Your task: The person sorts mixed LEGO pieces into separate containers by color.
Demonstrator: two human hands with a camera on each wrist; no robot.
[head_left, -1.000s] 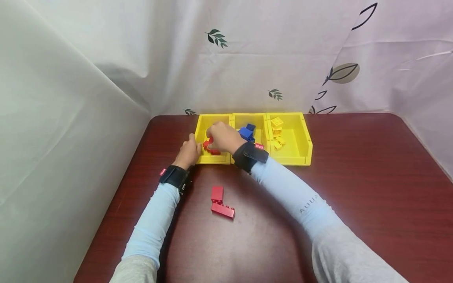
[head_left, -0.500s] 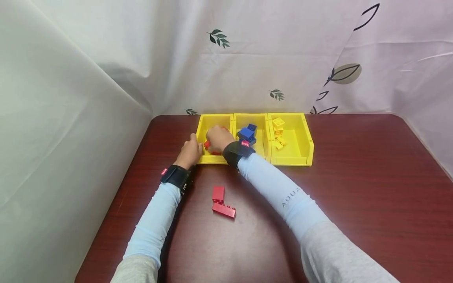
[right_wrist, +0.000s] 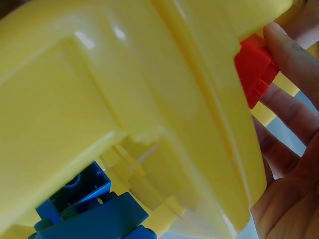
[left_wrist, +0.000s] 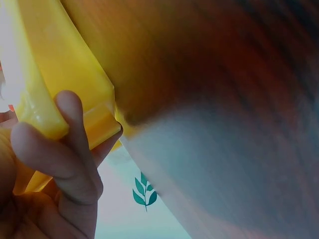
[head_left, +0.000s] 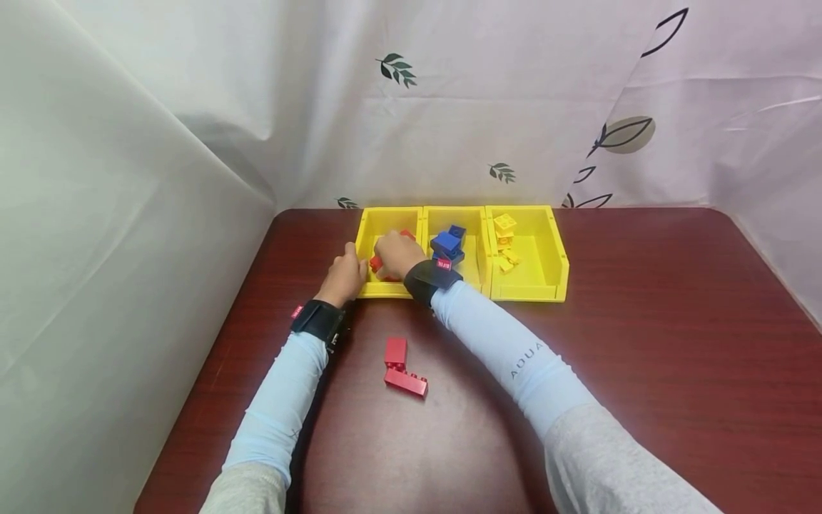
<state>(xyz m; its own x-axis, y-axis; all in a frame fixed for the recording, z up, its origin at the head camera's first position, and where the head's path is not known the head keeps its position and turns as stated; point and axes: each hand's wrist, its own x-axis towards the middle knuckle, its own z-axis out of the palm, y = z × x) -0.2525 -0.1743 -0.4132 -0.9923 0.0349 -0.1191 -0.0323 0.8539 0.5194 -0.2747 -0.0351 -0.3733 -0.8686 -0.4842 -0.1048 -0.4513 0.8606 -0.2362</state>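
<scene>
My left hand (head_left: pixel 344 276) grips the left side wall of the left yellow bin (head_left: pixel 388 289). The left wrist view shows its fingers (left_wrist: pixel 75 164) curled round the bin's edge. Inside that same bin is my right hand (head_left: pixel 399 253), reaching over the front from the right. In the right wrist view its thumb and a finger pinch a red brick (right_wrist: pixel 255 67), partly hidden by the bin wall. More red bricks (head_left: pixel 375 263) lie beside the right hand, mostly covered by it. On the table, nearer the body, lie two larger red bricks (head_left: pixel 396 351) touching each other.
The middle bin (head_left: pixel 475 271) holds several blue bricks (head_left: pixel 447 243). In the right bin (head_left: pixel 536 260) several yellow bricks (head_left: pixel 505 225) sit along its left side. All three bins stand side by side at the back of the dark red table (head_left: pixel 668 321), before a white curtain (head_left: pixel 462 107).
Over the first half second my right wrist and forearm swung left, and the right hand dipped into the left bin. Since then both hands have barely moved. The left hand kept its grip.
</scene>
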